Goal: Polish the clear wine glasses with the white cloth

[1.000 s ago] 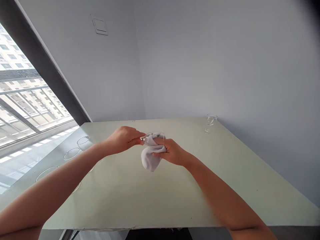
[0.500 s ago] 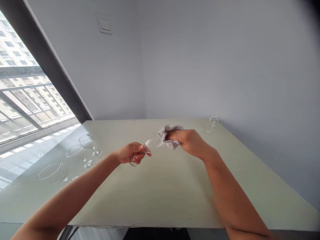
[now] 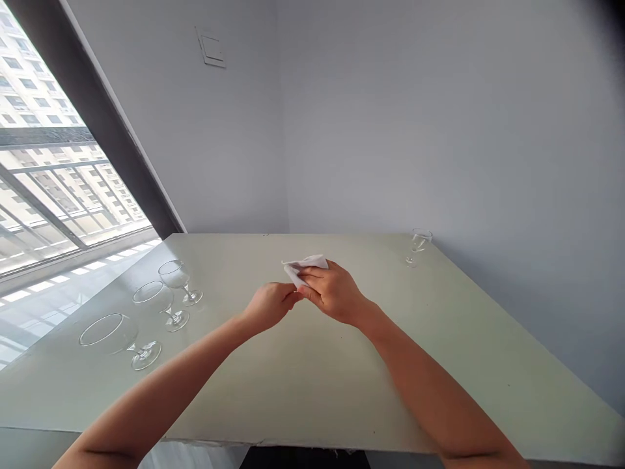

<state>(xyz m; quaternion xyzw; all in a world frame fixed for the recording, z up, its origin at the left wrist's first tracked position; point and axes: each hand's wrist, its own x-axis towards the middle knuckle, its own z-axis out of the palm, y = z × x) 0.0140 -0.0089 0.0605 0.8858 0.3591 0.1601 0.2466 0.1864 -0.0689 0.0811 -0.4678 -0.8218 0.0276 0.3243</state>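
Note:
Over the middle of the table, my left hand (image 3: 271, 305) is closed, fingers curled inward. Half a second ago it gripped a stemmed glass; now the glass is hidden behind my hands and the cloth. My right hand (image 3: 336, 293) is closed on a white cloth (image 3: 312, 262), which is bunched around the spot where both hands meet. The fingertips of the two hands touch or nearly touch.
To the left, three stemmed glasses stand in a row: a near one (image 3: 110, 335), a middle one (image 3: 153, 298) and a far one (image 3: 174, 275). A small stemmed glass (image 3: 420, 241) is at the table's (image 3: 273, 384) far right edge. Walls and a window border the table.
My right hand has moved left and slightly down with the cloth, meeting my left hand. My left hand has turned, and the glass in it has gone out of sight.

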